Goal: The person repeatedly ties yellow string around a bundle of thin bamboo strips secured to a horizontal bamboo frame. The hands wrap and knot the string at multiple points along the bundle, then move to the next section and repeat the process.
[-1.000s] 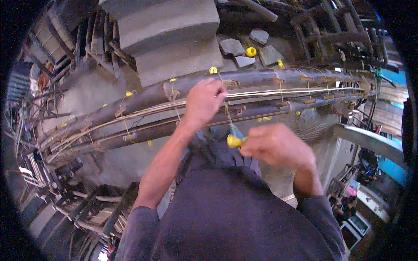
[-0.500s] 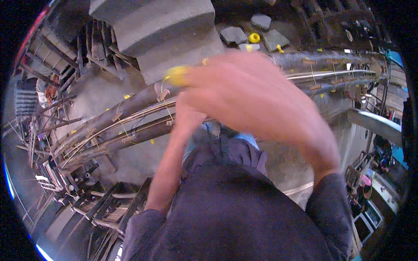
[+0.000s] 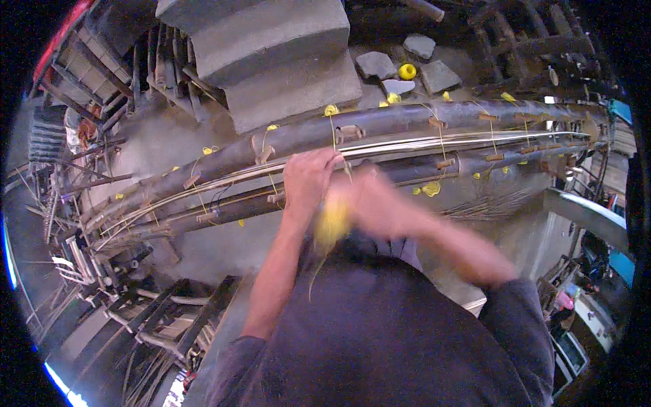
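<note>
Any marking on the white patch (image 3: 549, 100) near the right end of the far pole (image 3: 400, 114) is too small to be read. The yellow twine bundle (image 3: 332, 222) is seen just below the fingers of the right hand (image 3: 371, 202), in front of the dark shirt (image 3: 380, 319); it is held by those fingers, which are drawn together, though both are blurred by motion. A thin loose end is trailed below it. The left hand (image 3: 309, 179) is closed over the pale strips (image 3: 420, 144), directly beside the right hand; whether cord is also pinched at its fingertips cannot be told. The strips are long, thin and flexible-looking, laid lengthwise between the far pole and the near pole (image 3: 413, 173). Both poles are dark, smooth and rounded, fitted with short brown wooden pegs (image 3: 350, 132) and crossed by fine yellow cords (image 3: 442, 141). Beyond are noted rough grey concrete steps (image 3: 285, 64), flat angular stone slabs (image 3: 439, 76) and a round yellow ball (image 3: 407, 72) among them.
</note>
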Motion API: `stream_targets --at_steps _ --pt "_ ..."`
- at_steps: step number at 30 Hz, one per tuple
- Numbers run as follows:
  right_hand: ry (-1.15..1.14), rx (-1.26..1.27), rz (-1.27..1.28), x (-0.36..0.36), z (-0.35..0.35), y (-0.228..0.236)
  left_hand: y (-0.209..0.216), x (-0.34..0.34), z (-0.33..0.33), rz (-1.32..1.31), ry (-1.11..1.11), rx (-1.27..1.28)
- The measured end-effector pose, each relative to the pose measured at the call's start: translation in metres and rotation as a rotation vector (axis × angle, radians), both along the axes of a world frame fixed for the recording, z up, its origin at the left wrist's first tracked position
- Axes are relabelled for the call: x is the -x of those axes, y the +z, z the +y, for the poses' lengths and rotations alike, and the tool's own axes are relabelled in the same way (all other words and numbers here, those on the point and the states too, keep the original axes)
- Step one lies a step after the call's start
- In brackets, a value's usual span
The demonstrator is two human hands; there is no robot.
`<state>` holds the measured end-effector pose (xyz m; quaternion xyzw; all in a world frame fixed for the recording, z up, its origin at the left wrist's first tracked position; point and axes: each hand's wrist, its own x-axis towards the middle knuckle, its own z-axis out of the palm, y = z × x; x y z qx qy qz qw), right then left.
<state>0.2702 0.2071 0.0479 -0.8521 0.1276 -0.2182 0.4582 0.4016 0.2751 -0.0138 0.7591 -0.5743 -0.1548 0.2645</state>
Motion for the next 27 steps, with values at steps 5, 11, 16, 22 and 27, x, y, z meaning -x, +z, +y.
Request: stream_targets --at_steps 5,11,16,22,27 --pt "0.228 -0.027 0.360 0.012 0.061 -0.104 0.038 -0.005 -0.031 0.592 -0.014 -0.109" --pt "0.233 0.154 0.549 0.029 0.068 -0.105 -0.051 -0.059 -0.132 0.531 -0.057 -0.271" --pt "0.112 0.050 0.413 0.013 0.073 -0.080 -0.023 -0.124 -0.135 0.156 -0.377 -0.373" --pt "-0.157 0.215 0.151 -0.109 0.071 0.010 0.031 -0.264 -0.042 0.108 -0.306 -0.142" --pt "-0.145 0.415 0.320 -0.173 0.051 0.020 0.028 -0.282 0.011 0.174 -0.637 -0.190"
